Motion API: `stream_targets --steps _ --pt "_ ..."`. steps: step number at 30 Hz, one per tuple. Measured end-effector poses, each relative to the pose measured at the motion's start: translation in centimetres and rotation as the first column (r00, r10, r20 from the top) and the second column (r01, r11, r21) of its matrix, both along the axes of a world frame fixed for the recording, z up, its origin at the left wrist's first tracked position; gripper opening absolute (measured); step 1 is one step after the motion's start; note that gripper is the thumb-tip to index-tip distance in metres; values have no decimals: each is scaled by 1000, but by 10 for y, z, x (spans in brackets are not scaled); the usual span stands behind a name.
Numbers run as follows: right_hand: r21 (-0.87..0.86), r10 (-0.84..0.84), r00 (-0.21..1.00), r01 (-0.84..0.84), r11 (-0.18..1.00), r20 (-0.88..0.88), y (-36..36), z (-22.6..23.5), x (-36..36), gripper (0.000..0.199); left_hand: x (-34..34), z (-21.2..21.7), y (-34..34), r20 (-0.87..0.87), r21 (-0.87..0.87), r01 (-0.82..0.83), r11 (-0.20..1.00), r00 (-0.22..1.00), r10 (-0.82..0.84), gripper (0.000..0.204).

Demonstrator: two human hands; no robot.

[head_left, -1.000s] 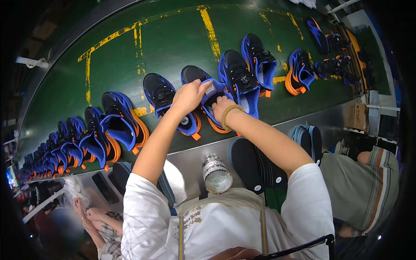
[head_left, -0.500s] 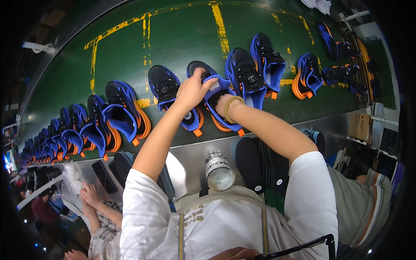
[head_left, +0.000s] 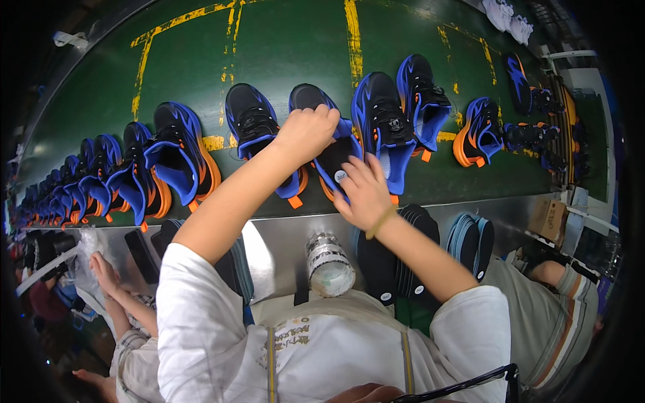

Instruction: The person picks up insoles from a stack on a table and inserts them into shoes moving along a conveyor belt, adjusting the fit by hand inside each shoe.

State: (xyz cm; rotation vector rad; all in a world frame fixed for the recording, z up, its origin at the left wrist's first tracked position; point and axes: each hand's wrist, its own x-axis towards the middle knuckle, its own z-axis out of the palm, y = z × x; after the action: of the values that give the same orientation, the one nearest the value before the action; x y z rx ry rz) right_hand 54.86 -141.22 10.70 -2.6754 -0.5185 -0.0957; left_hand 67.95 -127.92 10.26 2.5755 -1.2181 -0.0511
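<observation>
A black, blue and orange sneaker [head_left: 312,97] sits in front of me on the green table, toe pointing away. My left hand [head_left: 308,134] is closed over its upper and grips it at the blue tongue; part of the lacing is hidden beneath the fingers. At the heel opening is my right hand [head_left: 366,191], fingers spread and touching the collar, with a yellowish band at the wrist. Inside the shoe, a dark insole with a round white sticker [head_left: 340,176] shows. Matching sneakers stand close on both sides, one to the left [head_left: 250,111] and one to the right [head_left: 381,107].
A long row of sneakers [head_left: 176,151] runs left along the green table [head_left: 289,40]. Stacked insoles [head_left: 376,258], a clear jar [head_left: 330,265] and a phone [head_left: 141,255] lie on the metal ledge before me. Another person's hands [head_left: 104,272] are at lower left.
My right hand has drawn back out of the shoe opening toward the heel, its fingers now spread. The left hand has shifted from spread over the tongue to a closed grip.
</observation>
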Motion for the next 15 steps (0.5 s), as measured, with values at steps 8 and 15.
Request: stream_targets --steps 8,15 --pt "313 -168 970 217 924 -176 6 -24 -92 25 -53 18 25 359 138 76 988 925 -121 18" --pt "451 -241 964 265 852 -111 5 -16 -60 26 -11 -1 17 216 317 133 939 954 -208 9"
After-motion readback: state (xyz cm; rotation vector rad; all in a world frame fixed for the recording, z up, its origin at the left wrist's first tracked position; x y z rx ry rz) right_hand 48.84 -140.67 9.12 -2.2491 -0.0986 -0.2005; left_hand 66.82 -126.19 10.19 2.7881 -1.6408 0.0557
